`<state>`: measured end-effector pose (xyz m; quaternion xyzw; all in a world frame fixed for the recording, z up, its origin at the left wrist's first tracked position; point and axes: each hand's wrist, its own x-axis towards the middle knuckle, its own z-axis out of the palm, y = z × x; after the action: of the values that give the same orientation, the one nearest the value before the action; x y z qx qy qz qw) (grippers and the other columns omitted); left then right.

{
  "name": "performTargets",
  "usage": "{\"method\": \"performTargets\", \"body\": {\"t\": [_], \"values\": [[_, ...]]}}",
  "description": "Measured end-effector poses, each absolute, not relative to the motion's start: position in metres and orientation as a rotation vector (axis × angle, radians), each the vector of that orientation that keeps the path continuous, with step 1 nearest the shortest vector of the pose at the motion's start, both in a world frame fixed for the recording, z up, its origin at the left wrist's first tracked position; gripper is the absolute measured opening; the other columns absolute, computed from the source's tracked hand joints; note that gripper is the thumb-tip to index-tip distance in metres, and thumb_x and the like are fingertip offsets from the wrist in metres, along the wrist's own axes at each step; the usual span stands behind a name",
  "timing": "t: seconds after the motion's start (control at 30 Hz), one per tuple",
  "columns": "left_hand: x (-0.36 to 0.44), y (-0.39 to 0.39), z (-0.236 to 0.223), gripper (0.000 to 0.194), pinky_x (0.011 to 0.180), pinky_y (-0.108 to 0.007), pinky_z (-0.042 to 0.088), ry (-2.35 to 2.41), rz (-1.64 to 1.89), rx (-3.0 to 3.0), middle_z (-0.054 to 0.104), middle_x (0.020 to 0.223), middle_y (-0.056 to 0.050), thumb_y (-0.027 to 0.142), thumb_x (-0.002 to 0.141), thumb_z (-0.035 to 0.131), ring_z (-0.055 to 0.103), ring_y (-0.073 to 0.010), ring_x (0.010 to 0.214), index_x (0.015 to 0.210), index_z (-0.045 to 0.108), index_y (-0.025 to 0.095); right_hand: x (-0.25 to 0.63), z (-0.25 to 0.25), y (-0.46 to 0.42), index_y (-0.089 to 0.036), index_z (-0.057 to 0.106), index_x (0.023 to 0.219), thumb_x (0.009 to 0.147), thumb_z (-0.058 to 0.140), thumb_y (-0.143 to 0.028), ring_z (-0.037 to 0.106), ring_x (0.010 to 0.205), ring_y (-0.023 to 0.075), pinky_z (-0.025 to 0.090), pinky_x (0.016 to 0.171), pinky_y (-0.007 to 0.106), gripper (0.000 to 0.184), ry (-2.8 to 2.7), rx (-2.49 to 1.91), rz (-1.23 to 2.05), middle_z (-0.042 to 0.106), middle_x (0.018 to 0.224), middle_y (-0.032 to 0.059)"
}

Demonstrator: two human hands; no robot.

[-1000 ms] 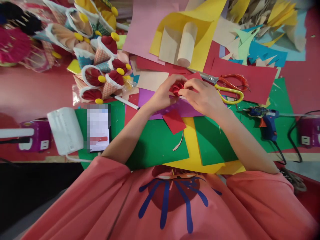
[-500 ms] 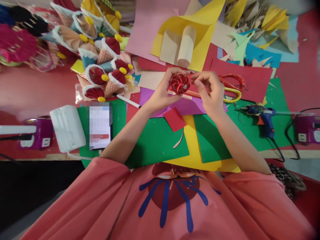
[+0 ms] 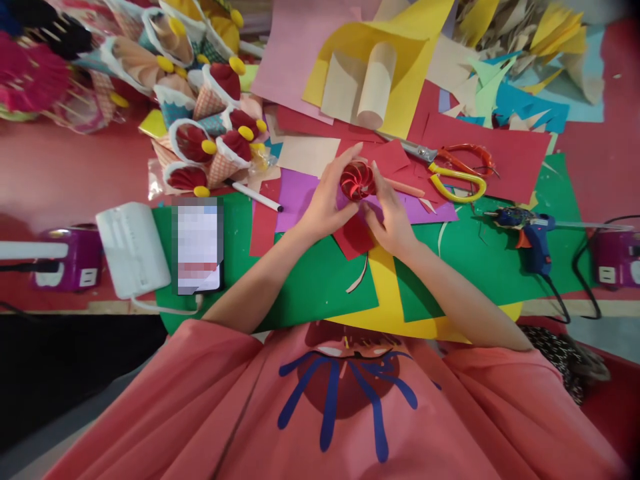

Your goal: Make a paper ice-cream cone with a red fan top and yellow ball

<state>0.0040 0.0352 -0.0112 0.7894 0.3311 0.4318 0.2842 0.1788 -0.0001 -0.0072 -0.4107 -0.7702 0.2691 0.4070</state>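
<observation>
Between my two hands sits a red paper flower (image 3: 357, 181) with curled, swirling petals. My left hand (image 3: 327, 197) wraps its left side, thumb below and fingers above. On the right side, my right hand (image 3: 394, 213) curves round it with fingertips touching the rim. Under the hands lie a red paper square (image 3: 356, 241) and a purple sheet (image 3: 295, 200). Scissors (image 3: 457, 183) with one orange and one yellow handle rest to the right of my right hand, over red paper.
Paper cones (image 3: 195, 143) with white trim crowd the upper left. A phone (image 3: 199, 247) and a white power box (image 3: 134, 250) lie left. A glue gun (image 3: 533, 233) with its cord stands right. A paper roll (image 3: 377, 85) and paper scraps (image 3: 520, 100) fill the back.
My right hand has come left and down to take the flower's right side; before, it was apart from it. The scissors, partly covered earlier, now show fully.
</observation>
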Motion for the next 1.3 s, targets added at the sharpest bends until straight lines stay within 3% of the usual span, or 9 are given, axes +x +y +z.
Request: {"method": "performTargets", "body": {"t": [0.17,0.3,0.47,0.63,0.8,0.87,0.97,1.1,1.3], "values": [[0.006,0.034,-0.01,0.07,0.116,-0.055,0.042,0.965,1.124,2.19,0.052,0.143,-0.008,0.049,0.094,0.05,0.051,-0.0297,0.136,0.153,0.013,0.04,0.178,-0.01,0.0,-0.032,0.022,0.157,0.098,0.045,-0.037,0.033,0.151,0.0254,0.031,0.125,0.048,0.063,-1.968,-1.021,0.74,0.044,0.155,0.0059],[0.006,0.033,-0.009,0.072,0.113,-0.053,0.044,0.913,1.171,2.182,0.052,0.14,-0.01,0.054,0.093,0.05,0.054,-0.0286,0.132,0.153,0.013,0.038,0.182,-0.006,0.002,-0.032,0.029,0.154,0.097,0.046,-0.039,0.042,0.145,0.0288,0.038,0.121,0.05,0.059,-1.945,-1.041,0.732,0.045,0.155,0.0061],[0.006,0.027,-0.01,0.065,0.106,-0.048,0.051,0.859,1.244,2.037,0.05,0.137,-0.01,0.059,0.092,0.052,0.056,-0.0259,0.129,0.146,0.023,0.036,0.186,-0.002,0.001,-0.032,0.035,0.15,0.094,0.052,-0.05,0.056,0.13,0.0306,0.054,0.103,0.049,0.061,-1.886,-1.127,0.783,0.054,0.145,0.0083],[0.009,0.02,-0.001,0.059,0.087,-0.036,0.06,0.905,1.056,1.994,0.053,0.131,-0.011,0.061,0.092,0.052,0.057,-0.0258,0.124,0.141,0.04,0.031,0.185,-0.005,-0.001,-0.031,0.033,0.149,0.089,0.057,-0.056,0.058,0.129,0.0276,0.055,0.103,0.044,0.069,-1.771,-1.135,0.877,0.053,0.143,0.0094],[-0.015,0.037,0.009,0.062,0.088,-0.037,0.057,0.978,1.104,2.089,0.06,0.12,-0.007,0.071,0.09,0.046,0.061,-0.0202,0.108,0.139,0.045,0.032,0.185,-0.011,0.002,-0.029,0.036,0.142,0.089,0.06,-0.053,0.061,0.124,0.0256,0.055,0.103,0.046,0.063,-1.699,-0.995,0.944,0.058,0.135,0.0106],[-0.034,0.047,0.02,0.045,0.089,-0.037,0.055,1.326,1.248,2.044,0.061,0.114,-0.003,0.059,0.099,0.036,0.061,-0.0158,0.101,0.129,0.051,0.03,0.187,-0.012,0.003,-0.029,0.036,0.139,0.088,0.062,-0.05,0.061,0.126,0.0261,0.054,0.104,0.049,0.06,-1.681,-0.951,0.953,0.059,0.135,0.0106],[-0.055,0.054,0.038,0.021,0.108,-0.046,0.043,2.06,0.968,1.959,0.058,0.121,-0.012,0.025,0.093,0.057,0.054,-0.0261,0.12,0.112,0.061,0.018,0.192,-0.011,0.004,-0.031,0.038,0.138,0.087,0.065,-0.049,0.058,0.13,0.0272,0.05,0.11,0.051,0.061,-1.681,-0.99,0.879,0.057,0.139,0.0095],[-0.054,0.053,0.044,0.041,0.118,-0.052,0.031,2.208,0.512,1.915,0.049,0.143,-0.015,0.01,0.085,0.058,0.04,-0.0333,0.138,0.126,0.056,0.015,0.2,-0.01,0.006,-0.034,0.039,0.14,0.092,0.059,-0.044,0.054,0.135,0.0284,0.046,0.114,0.054,0.054,-1.753,-1.025,0.609,0.054,0.142,0.005],[-0.054,0.057,0.029,0.053,0.119,-0.048,0.036,2.033,0.614,1.96,0.048,0.144,-0.011,-0.007,0.078,0.048,0.042,-0.0236,0.138,0.125,0.058,0.016,0.207,-0.014,0.011,-0.038,0.038,0.141,0.095,0.054,-0.04,0.054,0.134,0.0294,0.048,0.112,0.057,0.049,-1.862,-1.038,0.476,0.058,0.139,0.0034]]}}
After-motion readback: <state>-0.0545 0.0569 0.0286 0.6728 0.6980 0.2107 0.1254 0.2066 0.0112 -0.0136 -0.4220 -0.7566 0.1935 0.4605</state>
